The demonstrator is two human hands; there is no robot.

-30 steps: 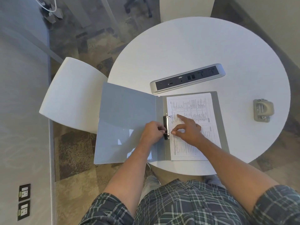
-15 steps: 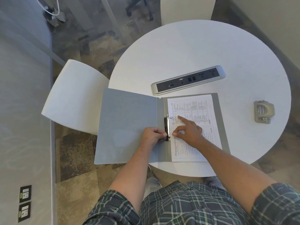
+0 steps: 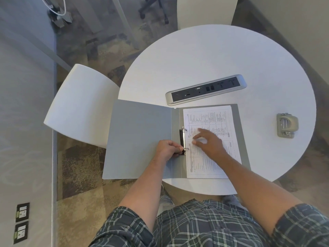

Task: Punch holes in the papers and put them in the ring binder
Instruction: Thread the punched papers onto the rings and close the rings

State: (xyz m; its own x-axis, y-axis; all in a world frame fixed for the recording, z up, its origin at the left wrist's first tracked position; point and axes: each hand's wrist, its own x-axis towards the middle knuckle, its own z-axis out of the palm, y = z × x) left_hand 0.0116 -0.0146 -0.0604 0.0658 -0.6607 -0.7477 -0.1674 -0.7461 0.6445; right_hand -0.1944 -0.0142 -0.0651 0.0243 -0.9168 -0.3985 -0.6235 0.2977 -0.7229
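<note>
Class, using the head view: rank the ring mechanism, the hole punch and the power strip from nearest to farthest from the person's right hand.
From the right hand:
1. Ring mechanism, just to its left in the binder's spine.
2. Power strip, beyond it on the table.
3. Hole punch, far right near the table edge.

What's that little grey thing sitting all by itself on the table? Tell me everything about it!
That is the hole punch. It is small and grey, looks like metal, and has a rounded lever on top of a flat base. It sits flat near the right edge of the round white table, well away from the ring binder and its papers. Neither hand touches it; only the table does.
</note>
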